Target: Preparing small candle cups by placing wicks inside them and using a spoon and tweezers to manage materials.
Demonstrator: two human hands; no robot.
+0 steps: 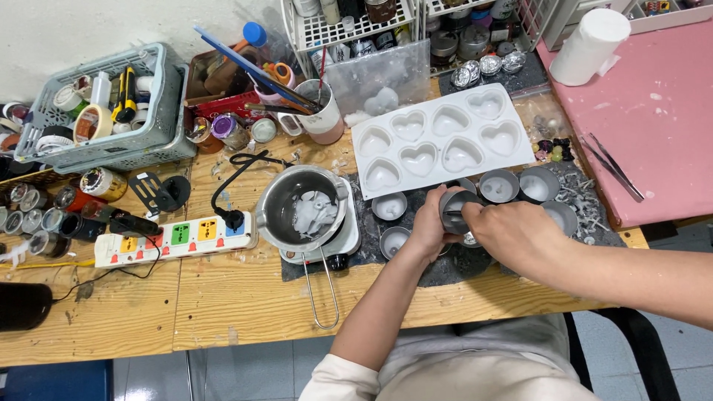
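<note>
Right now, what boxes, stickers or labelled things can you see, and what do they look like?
Power strip: left of the metal pot, long, white, with coloured stickers.
Tape rolls: in grey basket, top left, round.
Paper roll: on pink surface, top right, white cylinder.
No screens.

A white silicone heart-cavity mould (443, 141) lies on the wooden surface (245, 297), beside a steel melting pot (303, 208) and a white multicoloured power strip (174, 238).
</note>
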